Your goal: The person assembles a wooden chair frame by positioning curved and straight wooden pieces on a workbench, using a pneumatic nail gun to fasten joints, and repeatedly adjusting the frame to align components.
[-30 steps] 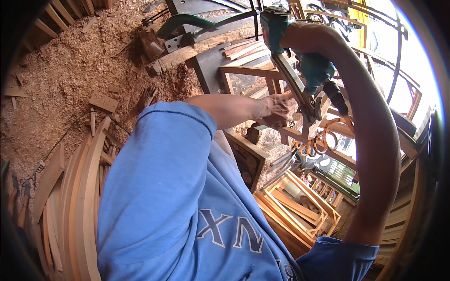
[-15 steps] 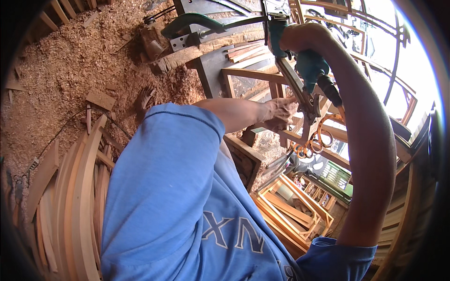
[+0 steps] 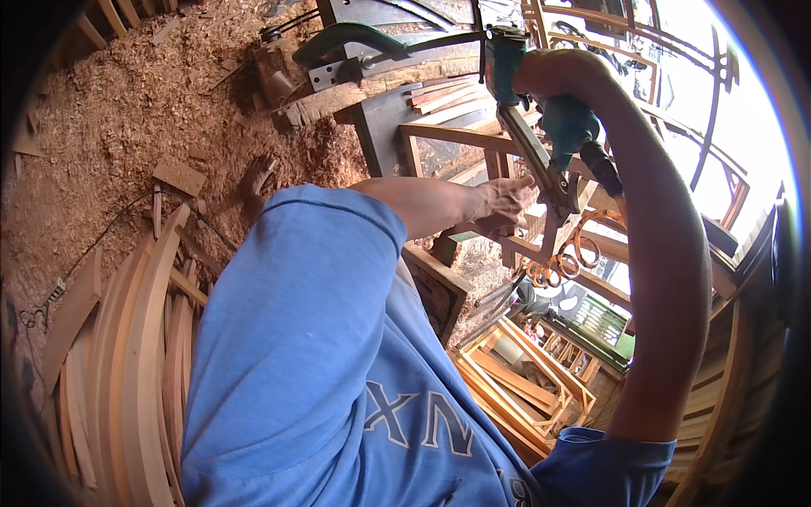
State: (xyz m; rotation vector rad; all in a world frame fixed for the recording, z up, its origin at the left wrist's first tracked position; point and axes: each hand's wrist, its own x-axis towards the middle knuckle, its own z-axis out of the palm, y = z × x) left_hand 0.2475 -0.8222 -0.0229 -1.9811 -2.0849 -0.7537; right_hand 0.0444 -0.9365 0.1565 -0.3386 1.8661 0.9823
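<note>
My right hand [image 3: 557, 74] is wrapped around the handle of a teal nail gun [image 3: 504, 63], high at the right of the view. The gun's long magazine [image 3: 528, 144] slants down and to the right. From a black coupling [image 3: 600, 167] at the handle's end hangs an orange coiled air hose [image 3: 583, 245]. Left of the magazine, my left hand [image 3: 502, 204] is closed on a light wooden frame [image 3: 448, 133], its fingers curled and partly hidden. The gun's nose is hard to make out against the frame.
A dark machine table [image 3: 376, 139] with thin wood strips [image 3: 443, 95] lies beyond the frame. Curved boards [image 3: 139, 355] are stacked at lower left. Wood shavings [image 3: 110, 135] cover the floor. Other frames [image 3: 524, 380] stand at lower right; a cable [image 3: 101, 241] crosses the shavings.
My right hand and the nail gun have shifted slightly to the right. The left hand stays on the frame with only a small finger movement.
</note>
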